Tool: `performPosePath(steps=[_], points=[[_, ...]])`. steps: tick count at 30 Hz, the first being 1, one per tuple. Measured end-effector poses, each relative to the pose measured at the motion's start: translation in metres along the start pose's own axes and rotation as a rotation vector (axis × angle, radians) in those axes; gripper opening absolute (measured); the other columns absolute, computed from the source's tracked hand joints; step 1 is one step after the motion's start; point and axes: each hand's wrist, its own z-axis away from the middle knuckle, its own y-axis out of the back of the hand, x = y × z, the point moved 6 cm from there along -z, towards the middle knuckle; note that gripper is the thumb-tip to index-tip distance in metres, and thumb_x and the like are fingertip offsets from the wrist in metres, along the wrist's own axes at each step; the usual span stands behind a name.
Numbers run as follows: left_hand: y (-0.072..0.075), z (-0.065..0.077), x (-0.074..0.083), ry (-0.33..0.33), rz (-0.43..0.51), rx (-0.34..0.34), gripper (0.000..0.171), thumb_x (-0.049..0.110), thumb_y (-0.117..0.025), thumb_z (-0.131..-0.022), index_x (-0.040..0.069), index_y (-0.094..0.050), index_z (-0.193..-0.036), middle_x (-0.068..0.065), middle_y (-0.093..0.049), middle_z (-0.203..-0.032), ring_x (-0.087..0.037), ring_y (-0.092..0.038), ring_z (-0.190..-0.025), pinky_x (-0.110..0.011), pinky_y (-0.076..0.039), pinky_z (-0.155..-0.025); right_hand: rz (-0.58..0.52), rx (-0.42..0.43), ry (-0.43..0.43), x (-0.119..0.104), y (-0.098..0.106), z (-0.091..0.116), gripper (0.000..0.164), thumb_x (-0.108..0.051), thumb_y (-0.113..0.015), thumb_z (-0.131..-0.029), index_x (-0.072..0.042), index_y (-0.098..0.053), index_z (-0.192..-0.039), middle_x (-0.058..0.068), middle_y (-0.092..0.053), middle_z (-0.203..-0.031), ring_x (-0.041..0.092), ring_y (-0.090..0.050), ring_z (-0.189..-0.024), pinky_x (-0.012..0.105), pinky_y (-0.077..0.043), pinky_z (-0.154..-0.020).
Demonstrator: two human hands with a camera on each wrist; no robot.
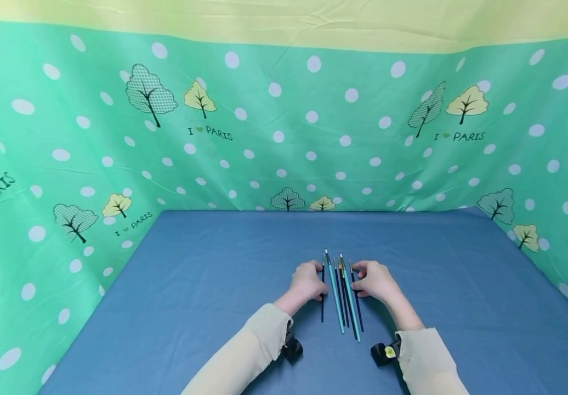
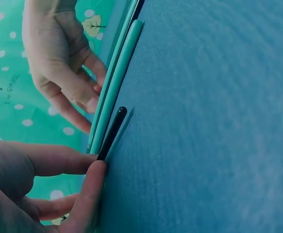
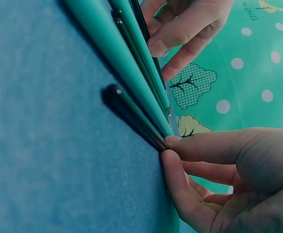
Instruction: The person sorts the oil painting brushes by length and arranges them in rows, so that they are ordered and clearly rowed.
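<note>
Several paintbrushes lie side by side on the blue cloth, bristles pointing away from me. On the left edge of the group is a black paintbrush (image 1: 322,311); my left hand (image 1: 307,281) pinches its handle (image 2: 113,131) between thumb and finger. A dark paintbrush (image 1: 359,317) lies at the right edge, and my right hand (image 1: 375,280) pinches it (image 3: 131,112) between thumb and finger. Between the hands are two turquoise paintbrushes (image 1: 336,300) and several thin dark paintbrushes (image 1: 344,299). In both wrist views the turquoise handles (image 3: 117,58) run close beside the pinched ones.
A blue cloth (image 1: 205,263) covers the table. Behind it and at both sides hangs a green dotted curtain (image 1: 313,137) with trees printed on it. Black wrist cameras (image 1: 292,348) are strapped at the cuffs of the light sleeves (image 1: 244,351).
</note>
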Motion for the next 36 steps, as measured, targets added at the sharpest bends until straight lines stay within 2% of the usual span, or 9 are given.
performPosePath(steps=[2, 5, 7, 9, 21, 29, 36], points=[[0.001, -0.001, -0.002, 0.009, 0.004, -0.010, 0.049, 0.001, -0.070, -0.074, 0.004, -0.054, -0.120, -0.021, -0.056, -0.114, -0.016, -0.058, -0.044, -0.025, -0.050, -0.042, 0.002, 0.001, 0.008, 0.000, -0.001, 0.000, 0.047, 0.004, -0.066, -0.076, 0.005, -0.054, -0.121, 0.011, -0.047, -0.083, 0.014, -0.059, -0.056, 0.027, -0.054, -0.052], [0.003, -0.002, -0.003, 0.015, 0.018, -0.026, 0.049, 0.001, -0.069, -0.075, 0.004, -0.054, -0.121, -0.016, -0.063, -0.090, -0.015, -0.058, -0.045, -0.026, -0.050, -0.044, 0.009, -0.001, 0.009, -0.001, -0.001, 0.001, 0.047, 0.003, -0.066, -0.077, 0.004, -0.053, -0.122, 0.011, -0.046, -0.083, 0.014, -0.059, -0.055, 0.027, -0.054, -0.052], [0.005, -0.002, -0.004, 0.011, 0.038, -0.036, 0.049, 0.001, -0.069, -0.075, 0.003, -0.053, -0.122, -0.010, -0.061, -0.077, -0.015, -0.058, -0.046, -0.026, -0.051, -0.045, 0.012, -0.003, 0.006, -0.001, -0.001, 0.001, 0.048, 0.003, -0.066, -0.077, 0.004, -0.052, -0.123, 0.011, -0.046, -0.083, 0.014, -0.059, -0.055, 0.028, -0.054, -0.053], [0.007, -0.003, -0.005, 0.007, 0.062, -0.045, 0.049, 0.000, -0.068, -0.076, 0.003, -0.052, -0.122, -0.006, -0.057, -0.072, -0.015, -0.058, -0.047, -0.027, -0.051, -0.047, 0.015, -0.004, 0.005, -0.001, -0.001, 0.001, 0.048, 0.003, -0.066, -0.077, 0.004, -0.052, -0.123, 0.010, -0.046, -0.082, 0.014, -0.059, -0.055, 0.028, -0.054, -0.053], [0.018, -0.007, -0.013, -0.001, 0.178, -0.044, 0.049, -0.003, -0.066, -0.076, 0.002, -0.052, -0.123, -0.007, -0.054, -0.078, -0.017, -0.057, -0.049, -0.026, -0.053, -0.048, 0.025, -0.002, 0.026, 0.000, -0.001, 0.000, 0.047, 0.002, -0.066, -0.077, 0.005, -0.052, -0.122, 0.009, -0.051, -0.074, 0.016, -0.058, -0.053, 0.028, -0.053, -0.051], [0.030, -0.019, -0.021, -0.034, 0.216, -0.051, 0.052, -0.004, -0.067, -0.076, 0.001, -0.051, -0.125, -0.009, -0.054, -0.083, -0.016, -0.058, -0.052, -0.027, -0.054, -0.051, -0.005, -0.011, 0.021, 0.000, -0.001, 0.001, 0.048, 0.004, -0.066, -0.076, 0.006, -0.052, -0.122, 0.010, -0.053, -0.075, 0.016, -0.058, -0.054, 0.028, -0.054, -0.052], [0.040, -0.027, -0.027, -0.031, 0.263, -0.051, 0.054, -0.004, -0.067, -0.076, 0.002, -0.050, -0.126, -0.011, -0.054, -0.086, -0.017, -0.059, -0.055, -0.028, -0.055, -0.053, -0.005, -0.010, 0.019, 0.000, -0.001, 0.002, 0.047, 0.004, -0.066, -0.076, 0.006, -0.052, -0.121, 0.010, -0.052, -0.076, 0.016, -0.058, -0.055, 0.028, -0.054, -0.052]])
